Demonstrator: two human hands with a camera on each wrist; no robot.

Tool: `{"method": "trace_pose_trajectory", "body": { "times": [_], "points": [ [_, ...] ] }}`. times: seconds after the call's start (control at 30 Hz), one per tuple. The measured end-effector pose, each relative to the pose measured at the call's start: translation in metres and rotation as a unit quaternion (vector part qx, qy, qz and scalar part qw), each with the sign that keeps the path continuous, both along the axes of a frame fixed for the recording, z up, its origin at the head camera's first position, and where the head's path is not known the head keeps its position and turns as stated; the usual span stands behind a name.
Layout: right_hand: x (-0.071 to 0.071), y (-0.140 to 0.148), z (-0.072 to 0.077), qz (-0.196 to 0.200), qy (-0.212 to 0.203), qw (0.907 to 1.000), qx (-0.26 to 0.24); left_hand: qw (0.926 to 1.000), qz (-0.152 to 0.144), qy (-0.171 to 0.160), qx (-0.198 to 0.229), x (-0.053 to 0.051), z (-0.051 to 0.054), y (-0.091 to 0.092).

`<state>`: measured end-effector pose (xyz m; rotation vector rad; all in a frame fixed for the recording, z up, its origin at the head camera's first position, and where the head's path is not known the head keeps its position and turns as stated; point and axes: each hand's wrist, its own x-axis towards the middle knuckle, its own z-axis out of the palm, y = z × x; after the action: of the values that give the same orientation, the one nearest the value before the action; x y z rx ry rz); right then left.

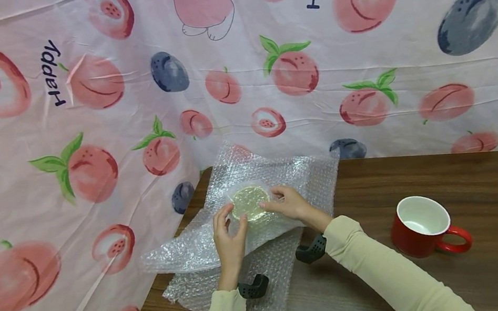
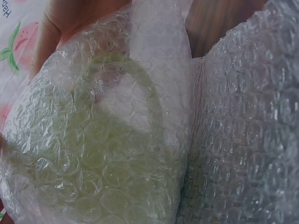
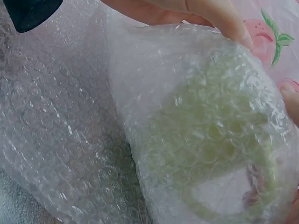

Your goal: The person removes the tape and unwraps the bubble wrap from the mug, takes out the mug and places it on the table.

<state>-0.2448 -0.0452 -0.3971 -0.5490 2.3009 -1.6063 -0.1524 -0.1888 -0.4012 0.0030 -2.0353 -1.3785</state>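
Observation:
A pale green mug (image 1: pixel 250 203) lies under a layer of bubble wrap (image 1: pixel 302 180), its round end facing up in the head view. Its looped handle (image 2: pixel 154 100) shows through the plastic in the left wrist view, and the green body (image 3: pixel 205 126) in the right wrist view. My left hand (image 1: pixel 229 238) grips the wrapped mug on its left side, thumb and fingers spread around it. From the right, my right hand (image 1: pixel 291 203) holds it with thumb and curled fingers. Some fingertips are hidden behind the wrap in the wrist views.
A red mug (image 1: pixel 419 227) with a white inside stands upright on the brown wooden table (image 1: pixel 497 189) at the right. Another stretch of bubble wrap (image 1: pixel 273 290) runs toward the near edge. A fruit-printed cloth (image 1: pixel 233 110) hangs behind and at the left.

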Motion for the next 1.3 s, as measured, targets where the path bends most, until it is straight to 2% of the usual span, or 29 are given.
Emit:
{"method": "trace_pose_trajectory", "body": {
  "times": [0.07,0.3,0.4,0.57,0.77,0.9,1.07,1.17,1.3],
  "points": [
    [0.001,0.0,0.0,-0.01,-0.001,1.0,0.0,1.0,-0.001,0.002,-0.002,-0.001,-0.001,0.0],
    [0.003,0.0,0.001,-0.037,0.002,0.9993,0.002,0.9999,-0.004,0.003,-0.014,-0.015,-0.024,-0.013],
    [0.002,0.0,0.002,-0.039,0.009,0.9992,0.007,0.9988,0.001,-0.008,-0.048,-0.017,-0.022,-0.016],
    [0.001,-0.001,0.002,-0.036,0.032,0.9987,0.014,0.9928,-0.009,-0.05,-0.108,-0.018,-0.008,-0.024],
    [0.002,-0.002,0.001,-0.035,0.05,0.9981,0.011,0.9771,-0.041,-0.144,-0.151,-0.022,0.014,-0.033],
    [0.002,-0.002,0.001,-0.031,0.051,0.9982,0.012,0.9697,-0.043,-0.183,-0.156,-0.031,0.029,-0.04],
    [0.002,-0.001,0.0,-0.028,0.051,0.9982,0.016,0.962,-0.05,-0.208,-0.169,-0.047,0.044,-0.049],
    [0.002,0.0,-0.001,-0.027,0.049,0.9983,0.017,0.9513,-0.067,-0.239,-0.183,-0.056,0.049,-0.051],
    [0.002,-0.001,-0.001,-0.027,0.049,0.9983,0.016,0.9331,-0.099,-0.287,-0.193,-0.068,0.049,-0.052]
  ]
}}
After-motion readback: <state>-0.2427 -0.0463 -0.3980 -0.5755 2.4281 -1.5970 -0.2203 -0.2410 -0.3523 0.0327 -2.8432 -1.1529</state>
